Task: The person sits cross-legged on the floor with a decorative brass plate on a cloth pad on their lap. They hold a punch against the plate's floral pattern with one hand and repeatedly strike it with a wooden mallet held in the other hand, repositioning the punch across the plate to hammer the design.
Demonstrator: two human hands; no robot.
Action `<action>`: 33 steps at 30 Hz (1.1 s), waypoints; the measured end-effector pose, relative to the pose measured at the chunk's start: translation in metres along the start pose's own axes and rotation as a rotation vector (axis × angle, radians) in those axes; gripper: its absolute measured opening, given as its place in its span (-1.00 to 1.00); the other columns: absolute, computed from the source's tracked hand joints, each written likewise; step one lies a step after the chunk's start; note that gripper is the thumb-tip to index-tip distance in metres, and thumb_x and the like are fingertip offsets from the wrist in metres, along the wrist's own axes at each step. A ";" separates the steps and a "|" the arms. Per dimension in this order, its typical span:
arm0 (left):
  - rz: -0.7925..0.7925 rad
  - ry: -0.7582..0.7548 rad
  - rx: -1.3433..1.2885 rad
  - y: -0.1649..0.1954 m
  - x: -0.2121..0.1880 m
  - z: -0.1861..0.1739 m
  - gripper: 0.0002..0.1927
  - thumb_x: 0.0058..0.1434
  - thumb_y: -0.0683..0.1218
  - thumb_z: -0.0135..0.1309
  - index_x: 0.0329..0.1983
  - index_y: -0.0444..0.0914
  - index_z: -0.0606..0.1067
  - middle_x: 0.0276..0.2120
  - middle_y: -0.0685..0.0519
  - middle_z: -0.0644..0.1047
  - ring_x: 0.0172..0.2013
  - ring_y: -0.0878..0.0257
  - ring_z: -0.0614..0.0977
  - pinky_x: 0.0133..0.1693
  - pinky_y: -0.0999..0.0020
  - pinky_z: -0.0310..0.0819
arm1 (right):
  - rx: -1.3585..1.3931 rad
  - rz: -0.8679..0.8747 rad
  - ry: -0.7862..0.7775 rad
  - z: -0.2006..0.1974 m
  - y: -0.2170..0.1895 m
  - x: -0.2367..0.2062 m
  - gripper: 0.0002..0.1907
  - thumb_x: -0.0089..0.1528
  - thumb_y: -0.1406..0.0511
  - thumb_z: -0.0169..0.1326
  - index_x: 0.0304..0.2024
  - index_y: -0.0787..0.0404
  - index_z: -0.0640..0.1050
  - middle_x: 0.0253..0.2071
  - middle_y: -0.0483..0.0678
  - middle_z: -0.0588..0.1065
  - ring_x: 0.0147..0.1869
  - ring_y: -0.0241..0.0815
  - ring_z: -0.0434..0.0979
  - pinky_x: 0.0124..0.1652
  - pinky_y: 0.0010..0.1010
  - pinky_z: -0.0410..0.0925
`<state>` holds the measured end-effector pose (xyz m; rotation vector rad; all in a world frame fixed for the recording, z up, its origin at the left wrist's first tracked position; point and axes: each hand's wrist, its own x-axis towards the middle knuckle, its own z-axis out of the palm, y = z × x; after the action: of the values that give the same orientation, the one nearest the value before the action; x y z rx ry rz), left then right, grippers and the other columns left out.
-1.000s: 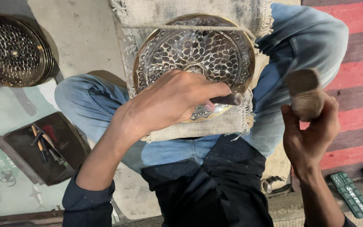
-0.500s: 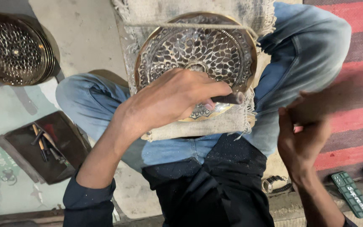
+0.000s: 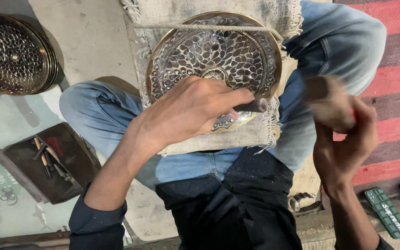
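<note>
A round brass plate [image 3: 218, 55] with an engraved leaf pattern rests on a frayed cloth [image 3: 237, 136] across my lap, with a cord stretched over its upper part. My left hand [image 3: 188, 111] lies on the plate's lower edge and grips a dark metal chisel [image 3: 253, 106] that points right, pressed against the rim. My right hand [image 3: 343, 139] is raised to the right of the plate and holds a wooden mallet [image 3: 327, 102], which is blurred by motion.
A stack of similar engraved brass plates [image 3: 12, 53] sits at upper left. A dark tray with several small tools [image 3: 47, 162] lies by my left knee. A wristwatch [image 3: 302, 202], a green phone case [image 3: 389, 218] and a red striped mat [image 3: 394, 92] are at right.
The right hand with the mallet swung down and came back up, staying blurred. The left hand and chisel kept their place on the plate's lower rim.
</note>
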<state>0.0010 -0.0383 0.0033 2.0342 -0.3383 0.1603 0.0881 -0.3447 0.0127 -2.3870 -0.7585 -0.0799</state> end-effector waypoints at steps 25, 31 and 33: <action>0.019 0.007 0.051 0.002 -0.003 -0.005 -0.53 0.07 -0.42 0.13 0.07 -0.27 0.55 -0.49 0.01 0.60 -0.50 0.22 0.63 -0.47 0.25 0.49 | -0.096 -0.041 -0.070 0.005 -0.002 0.003 -0.65 0.25 0.56 0.23 0.00 0.35 0.40 -0.14 0.08 0.44 -0.14 -0.11 0.42 -0.14 -0.31 0.32; 0.039 -0.008 0.069 0.000 -0.003 -0.005 -0.54 0.05 -0.42 0.12 0.04 -0.28 0.55 -0.49 -0.02 0.60 -0.48 0.21 0.65 -0.50 0.27 0.49 | -0.084 0.011 -0.090 0.004 -0.001 0.000 -0.71 0.36 0.54 0.25 0.02 0.34 0.40 -0.13 0.04 0.44 -0.08 -0.14 0.48 -0.12 -0.39 0.37; -0.001 -0.035 0.070 0.000 -0.003 -0.004 -0.54 0.05 -0.46 0.11 0.01 -0.28 0.57 -0.53 -0.01 0.60 -0.55 0.21 0.62 -0.54 0.26 0.46 | -0.207 -0.083 -0.157 0.002 -0.004 0.000 -0.70 0.30 0.57 0.22 0.01 0.34 0.43 -0.11 0.09 0.45 -0.02 -0.07 0.50 -0.09 -0.37 0.39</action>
<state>-0.0018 -0.0343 0.0039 2.1083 -0.3580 0.1383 0.0859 -0.3405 0.0132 -2.5803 -0.9640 -0.0054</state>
